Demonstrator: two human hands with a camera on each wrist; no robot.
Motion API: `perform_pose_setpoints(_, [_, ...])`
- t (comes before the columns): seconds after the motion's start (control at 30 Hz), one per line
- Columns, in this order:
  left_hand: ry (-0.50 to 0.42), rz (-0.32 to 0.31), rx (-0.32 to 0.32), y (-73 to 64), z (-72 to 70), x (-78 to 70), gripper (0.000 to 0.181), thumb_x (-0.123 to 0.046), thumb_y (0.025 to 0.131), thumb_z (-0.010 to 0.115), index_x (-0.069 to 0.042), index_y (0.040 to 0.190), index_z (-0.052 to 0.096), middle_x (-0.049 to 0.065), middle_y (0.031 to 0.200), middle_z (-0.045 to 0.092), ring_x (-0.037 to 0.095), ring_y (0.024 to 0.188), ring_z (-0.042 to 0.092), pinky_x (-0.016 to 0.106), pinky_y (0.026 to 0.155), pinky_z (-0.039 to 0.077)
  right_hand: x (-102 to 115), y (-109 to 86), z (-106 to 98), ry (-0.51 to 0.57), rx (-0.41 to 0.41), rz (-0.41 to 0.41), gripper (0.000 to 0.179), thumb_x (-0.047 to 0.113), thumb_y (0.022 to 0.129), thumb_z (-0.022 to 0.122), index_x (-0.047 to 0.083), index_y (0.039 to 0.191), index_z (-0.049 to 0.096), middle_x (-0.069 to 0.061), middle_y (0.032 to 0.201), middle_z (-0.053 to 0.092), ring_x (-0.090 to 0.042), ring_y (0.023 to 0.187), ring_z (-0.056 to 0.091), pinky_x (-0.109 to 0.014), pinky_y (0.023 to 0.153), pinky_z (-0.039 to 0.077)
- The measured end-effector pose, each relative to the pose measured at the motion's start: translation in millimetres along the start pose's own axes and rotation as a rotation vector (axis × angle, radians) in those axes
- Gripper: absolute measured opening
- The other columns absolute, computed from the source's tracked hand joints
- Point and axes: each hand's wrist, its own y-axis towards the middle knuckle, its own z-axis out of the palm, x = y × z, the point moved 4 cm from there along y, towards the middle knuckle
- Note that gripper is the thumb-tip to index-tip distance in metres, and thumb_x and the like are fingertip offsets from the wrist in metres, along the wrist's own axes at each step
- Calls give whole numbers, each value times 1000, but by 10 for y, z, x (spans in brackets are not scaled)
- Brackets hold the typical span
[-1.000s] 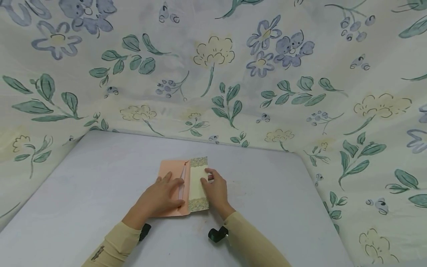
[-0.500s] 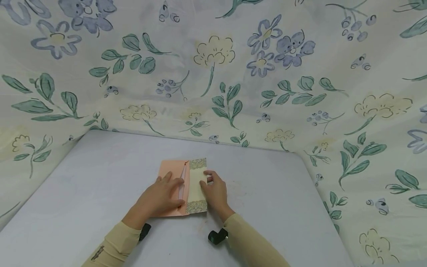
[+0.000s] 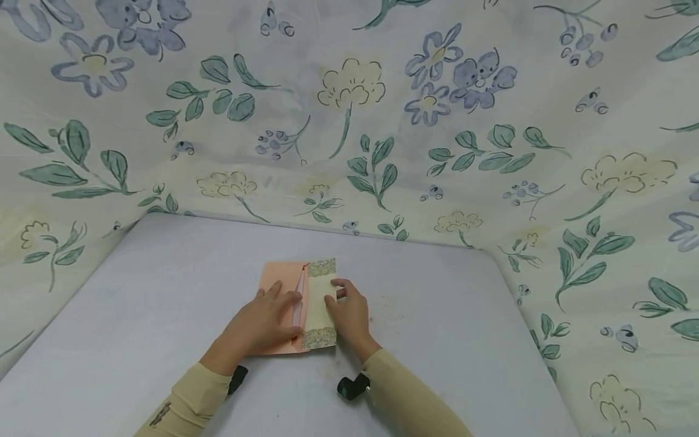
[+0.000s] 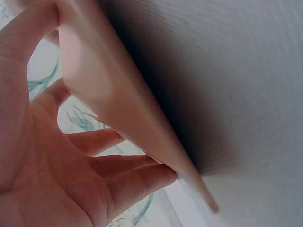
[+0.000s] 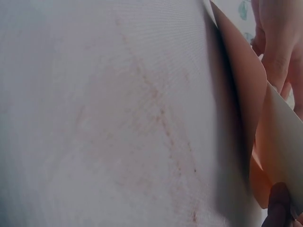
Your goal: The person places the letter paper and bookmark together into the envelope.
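A peach paper envelope point(image 3: 280, 274) lies on the table, a narrow pale gap showing near its right side. My left hand point(image 3: 264, 318) rests on it with fingers spread; in the left wrist view the fingertips press on the envelope's face point(image 4: 111, 90). A cream card point(image 3: 319, 300) with flowered bands at top and bottom overlaps the envelope's right part. My right hand point(image 3: 351, 312) pinches that card by its right edge, thumb on top. Between card and envelope, the right wrist view shows a peach flap point(image 5: 261, 182) bent up; the card's left edge is hidden there.
The white tabletop point(image 3: 437, 315) extends around both hands, with faint brownish marks point(image 5: 161, 113) to the right of the envelope. Flowered cloth point(image 3: 355, 152) hangs behind and at both sides. Black straps point(image 3: 352, 386) show by the wrists.
My right hand has moved slightly left, taking the card a little further over the envelope. The left hand has stayed in place.
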Motion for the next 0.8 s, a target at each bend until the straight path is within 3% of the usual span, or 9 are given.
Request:
perform_pose_setpoints(0.17, [3, 7, -1, -3, -6, -9, 70, -50, 84, 80, -16, 141, 59, 35, 153, 37, 70, 128, 39, 71, 94, 45, -22, 7, 38, 1, 11, 25, 34, 16, 91, 75, 12, 125, 69, -2, 89, 68, -2, 54, 51, -21, 51, 44])
perform_pose_setpoints(0.8, [5, -10, 14, -12, -20, -31, 70, -50, 84, 80, -17, 141, 59, 34, 154, 36, 68, 130, 38, 71, 96, 44, 43, -55, 158, 17, 20, -1, 33, 16, 92, 74, 9, 124, 68, -3, 89, 68, -2, 61, 55, -21, 53, 46])
